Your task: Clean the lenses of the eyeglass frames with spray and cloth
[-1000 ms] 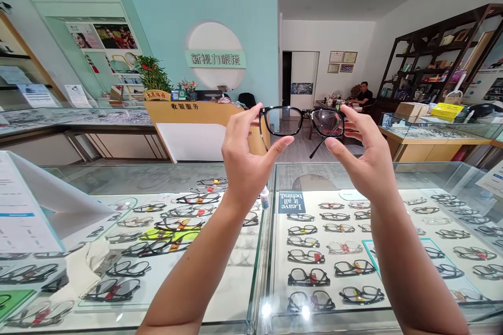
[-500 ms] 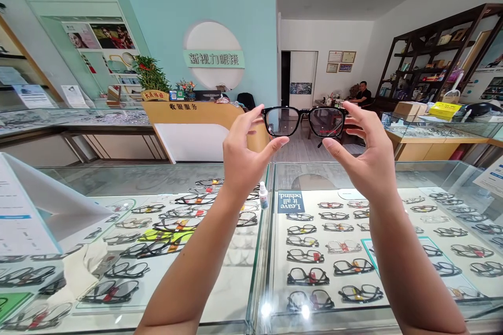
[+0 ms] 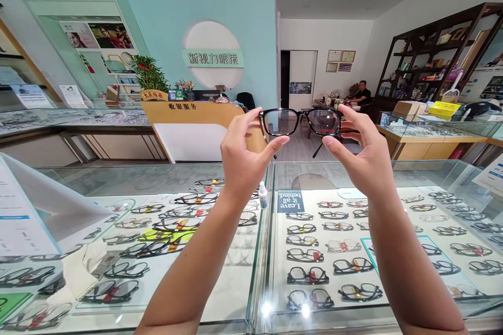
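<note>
I hold a pair of black-framed glasses up at arm's length, lenses facing me. My left hand pinches the frame's left edge between thumb and fingers. My right hand pinches the right edge the same way. The temples hang down behind the lenses. Below my arms lies a glass display counter filled with several rows of spectacle frames.
A small white dropper bottle stands on the counter seam. A folded white leaflet stand sits at the left. A wooden reception desk is behind, and a person sits at a far table. Dark shelving lines the right wall.
The glasses tilted slightly and the temples swung lower into view; both hands stayed nearly in place, still pinching the frame.
</note>
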{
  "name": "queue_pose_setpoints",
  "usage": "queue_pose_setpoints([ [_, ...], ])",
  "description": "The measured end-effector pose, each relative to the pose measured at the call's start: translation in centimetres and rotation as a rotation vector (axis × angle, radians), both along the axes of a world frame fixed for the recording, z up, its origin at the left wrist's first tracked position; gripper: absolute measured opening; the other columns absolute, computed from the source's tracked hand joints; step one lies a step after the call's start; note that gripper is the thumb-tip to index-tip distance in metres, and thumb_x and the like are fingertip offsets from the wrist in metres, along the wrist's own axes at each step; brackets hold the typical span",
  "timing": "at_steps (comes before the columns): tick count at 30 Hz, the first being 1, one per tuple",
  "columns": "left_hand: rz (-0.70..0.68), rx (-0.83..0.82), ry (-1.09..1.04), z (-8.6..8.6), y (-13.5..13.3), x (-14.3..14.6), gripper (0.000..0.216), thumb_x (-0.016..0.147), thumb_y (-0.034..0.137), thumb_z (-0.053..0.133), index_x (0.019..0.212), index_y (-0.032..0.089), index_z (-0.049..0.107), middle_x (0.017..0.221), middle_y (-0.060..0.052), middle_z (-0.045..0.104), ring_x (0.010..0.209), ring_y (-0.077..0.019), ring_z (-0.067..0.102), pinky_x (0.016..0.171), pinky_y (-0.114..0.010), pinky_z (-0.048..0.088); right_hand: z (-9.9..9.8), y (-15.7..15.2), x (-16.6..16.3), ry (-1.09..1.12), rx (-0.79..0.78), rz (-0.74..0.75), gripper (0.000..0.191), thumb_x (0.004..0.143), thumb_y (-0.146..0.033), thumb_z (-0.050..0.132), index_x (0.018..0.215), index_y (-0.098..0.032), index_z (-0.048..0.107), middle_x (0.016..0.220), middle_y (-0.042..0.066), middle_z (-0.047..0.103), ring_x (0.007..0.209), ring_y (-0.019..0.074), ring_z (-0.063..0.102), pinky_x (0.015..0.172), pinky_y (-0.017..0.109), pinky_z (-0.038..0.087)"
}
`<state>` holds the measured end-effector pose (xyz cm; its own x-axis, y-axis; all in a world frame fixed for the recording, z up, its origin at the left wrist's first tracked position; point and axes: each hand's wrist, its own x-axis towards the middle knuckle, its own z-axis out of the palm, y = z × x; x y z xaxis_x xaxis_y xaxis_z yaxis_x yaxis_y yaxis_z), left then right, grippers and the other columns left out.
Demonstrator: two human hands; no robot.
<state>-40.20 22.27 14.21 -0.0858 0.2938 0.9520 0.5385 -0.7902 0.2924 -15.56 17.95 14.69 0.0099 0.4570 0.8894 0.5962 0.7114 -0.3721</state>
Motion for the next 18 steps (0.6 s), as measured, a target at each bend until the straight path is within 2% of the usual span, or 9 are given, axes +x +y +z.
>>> queue_pose_setpoints([
  [7,0.042,0.044,0.016,0.1,-0.3,0.1,0.071,0.086,0.074,0.078,0.136,0.024,0.068,0.121,-0.010,0.076,0.107,-0.0254,0.074,0.088,-0.040,0.062,-0.2,0.4,0.1,0.036,-0.053,0.043,0.063,0.096,-0.052,0.076,0.155,-0.033,0.061,0.146,0.010,0.067,0.129,0.0309,0.067,0.109,0.056,0.059],
  [14,0.149,0.173,0.046,0.2,-1.0,0.1,0.076,0.083,0.073,0.081,0.137,0.021,0.068,0.124,-0.013,0.075,0.107,-0.0271,0.073,0.097,-0.042,0.060,-0.5,0.9,0.3,0.099,-0.200,0.171,0.064,0.097,-0.050,0.077,0.157,-0.038,0.059,0.153,0.008,0.066,0.139,0.0329,0.063,0.114,0.057,0.056],
  [18,0.148,0.182,0.052,0.2,-1.3,0.1,0.076,0.084,0.072,0.081,0.140,0.022,0.066,0.126,-0.013,0.075,0.112,-0.0288,0.072,0.101,-0.044,0.060,-0.7,1.1,0.4,0.122,-0.224,0.203,0.064,0.097,-0.048,0.077,0.157,-0.039,0.059,0.154,0.006,0.066,0.138,0.0327,0.064,0.114,0.059,0.057],
])
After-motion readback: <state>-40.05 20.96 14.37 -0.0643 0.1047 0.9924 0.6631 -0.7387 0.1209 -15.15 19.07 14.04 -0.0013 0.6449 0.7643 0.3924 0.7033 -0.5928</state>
